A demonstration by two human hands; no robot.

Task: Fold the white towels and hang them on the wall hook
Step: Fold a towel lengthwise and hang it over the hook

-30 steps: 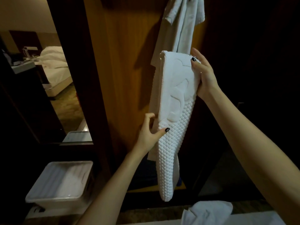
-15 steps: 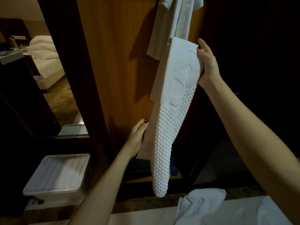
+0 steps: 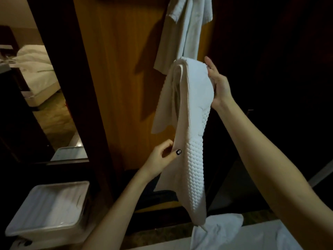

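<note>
Our right hand (image 3: 219,87) grips the top of the folded towel (image 3: 194,109); our left hand (image 3: 160,157) pinches its edge lower down.

Hung towel (image 3: 185,27) just above folded towel (image 3: 193,123), wooden panel (image 3: 126,69) close behind, right side dark

Probably hotel room: bed (image 3: 37,76), towel (image 3: 196,105)

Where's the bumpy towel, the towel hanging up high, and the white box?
bumpy towel (image 3: 195,177), head view, on its bumpy lower half.
hanging towel (image 3: 185,29), head view, on its middle folds.
white box (image 3: 43,233), head view, on its front rim.
</note>
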